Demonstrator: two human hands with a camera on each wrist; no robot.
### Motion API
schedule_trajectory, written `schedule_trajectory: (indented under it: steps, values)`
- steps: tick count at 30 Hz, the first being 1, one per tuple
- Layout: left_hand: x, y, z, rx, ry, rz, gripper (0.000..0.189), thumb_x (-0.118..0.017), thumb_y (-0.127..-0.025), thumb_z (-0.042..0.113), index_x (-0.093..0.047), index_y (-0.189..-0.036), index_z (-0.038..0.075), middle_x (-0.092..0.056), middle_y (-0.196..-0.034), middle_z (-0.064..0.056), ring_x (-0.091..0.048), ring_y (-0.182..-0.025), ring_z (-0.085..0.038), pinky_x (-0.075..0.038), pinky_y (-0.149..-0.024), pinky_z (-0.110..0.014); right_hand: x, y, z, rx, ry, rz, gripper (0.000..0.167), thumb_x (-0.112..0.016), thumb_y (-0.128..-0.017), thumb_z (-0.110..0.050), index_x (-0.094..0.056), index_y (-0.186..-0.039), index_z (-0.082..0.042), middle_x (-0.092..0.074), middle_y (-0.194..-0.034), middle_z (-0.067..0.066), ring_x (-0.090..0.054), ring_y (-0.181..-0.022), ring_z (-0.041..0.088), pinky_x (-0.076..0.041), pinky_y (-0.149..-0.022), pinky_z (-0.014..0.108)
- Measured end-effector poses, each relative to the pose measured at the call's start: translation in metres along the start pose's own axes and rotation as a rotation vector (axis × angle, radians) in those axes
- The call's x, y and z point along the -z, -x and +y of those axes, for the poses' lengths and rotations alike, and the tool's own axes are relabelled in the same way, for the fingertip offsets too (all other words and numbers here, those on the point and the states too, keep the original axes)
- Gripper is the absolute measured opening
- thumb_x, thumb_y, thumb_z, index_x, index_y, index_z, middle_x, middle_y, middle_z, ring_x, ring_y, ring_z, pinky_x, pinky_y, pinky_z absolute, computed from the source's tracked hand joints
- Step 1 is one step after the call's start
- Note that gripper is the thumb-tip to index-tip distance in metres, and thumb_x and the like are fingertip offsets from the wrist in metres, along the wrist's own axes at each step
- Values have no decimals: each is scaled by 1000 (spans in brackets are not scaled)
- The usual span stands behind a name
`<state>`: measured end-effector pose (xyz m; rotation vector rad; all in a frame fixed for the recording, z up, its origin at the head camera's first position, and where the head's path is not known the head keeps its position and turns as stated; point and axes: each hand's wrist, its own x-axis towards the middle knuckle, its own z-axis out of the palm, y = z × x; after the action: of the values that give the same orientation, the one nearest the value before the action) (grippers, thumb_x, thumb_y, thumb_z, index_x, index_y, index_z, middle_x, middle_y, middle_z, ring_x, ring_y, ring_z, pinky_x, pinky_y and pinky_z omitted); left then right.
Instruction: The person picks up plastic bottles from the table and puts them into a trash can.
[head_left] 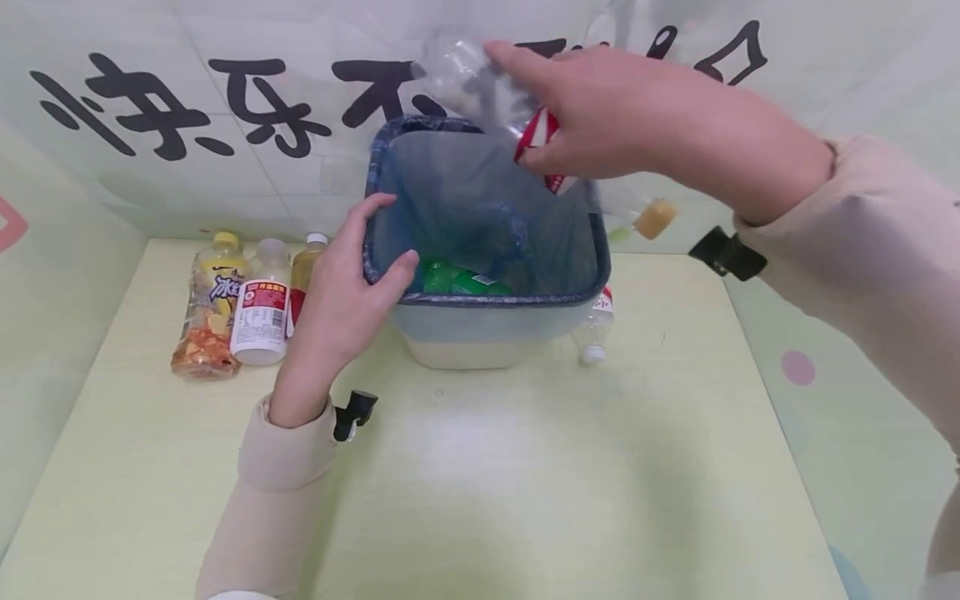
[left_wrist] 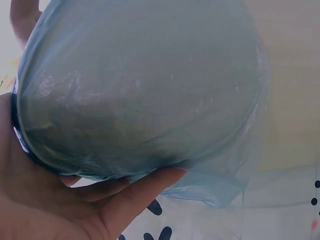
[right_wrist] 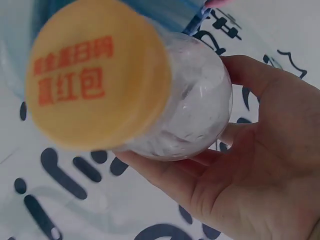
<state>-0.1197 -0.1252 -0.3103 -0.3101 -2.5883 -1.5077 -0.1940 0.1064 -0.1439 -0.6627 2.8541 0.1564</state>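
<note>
R hand (head_left: 592,108) is clamped on a clear btl (head_left: 480,87), thumb & fingers curled round it, held up over the bin (head_left: 480,355) near its 1 o'clock. Btl is tilted: base end twd 10, yellow-orange cap (head_left: 654,218) twd 4. Red/white label (head_left: 536,136) shows just beside the thumb. R wrist view: cap sits at abt 10 o'clock, red print on top, R palm at abt 4.

L hand (head_left: 341,275) grips the bin's rim at 9 o'clock, thumb & index apart from each other, thumb reaching over the inner side; L wrist view shows other fingers outside, against the blue liner (left_wrist: 145,100).

Inside bin, abt 6-7 o'clock: green btl (head_left: 461,279), partly hidden by the near rim.

On the table (head_left: 480,500), btw 8 & 9 o'clock of bin, 3 btls side by side: yellow-capped btl (head_left: 213,304) outermost, white btl (head_left: 261,321) w/ red label in the middle, amber btl (head_left: 302,271) w/ white cap, partly behind L hand. Can't tell if they stand or lie. At bin's 4-5 o'clock, white-capped btl (head_left: 596,325), partly hidden by bin, cap twd 6. Wall at 12 has big black characters (head_left: 266,108).
</note>
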Motion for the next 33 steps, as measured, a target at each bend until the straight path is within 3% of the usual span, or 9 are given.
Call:
schedule_trajectory:
  steps: [6,11,26,33]
  values:
    - [3,2,1,14,8,-3,60,-57,-98,36,-36,-152,21,-38,-155,-6,-43,-129,-31,-40,-104,-57,2,-10,-34,63,31,-36,94,-61,-95,-38,8,-159,-32,-48,-140,21,-54,-114,33,-54,-91,45]
    - [2,2,0,17,9,-9,60,-57,-98,36,-35,-152,21,-38,-155,-6,-42,-129,-31,-40,-104,-57,1,-14,-47,90,61,-53,96,-63,-94,-37,7,-159,-32,-47,-144,19,-56,-117,31,-52,-96,44]
    - [2,2,0,6,7,-7,61,-56,-98,36,-36,-152,20,-37,-155,-6,-42,-129,-31,-41,-103,-57,-3,-17,-42,55,68,-71,97,-63,-94,-40,9,-159,-33,-45,-145,21,-53,-120,33,-52,-96,47]
    - [2,2,0,11,10,-2,60,-56,-98,37,-36,-152,21,-39,-154,-7,-44,-125,-32,-43,-99,-57,-8,-19,-41,34,63,-101,96,-61,-95,-42,9,-159,-32,-35,-154,22,-47,-129,38,-49,-99,50]
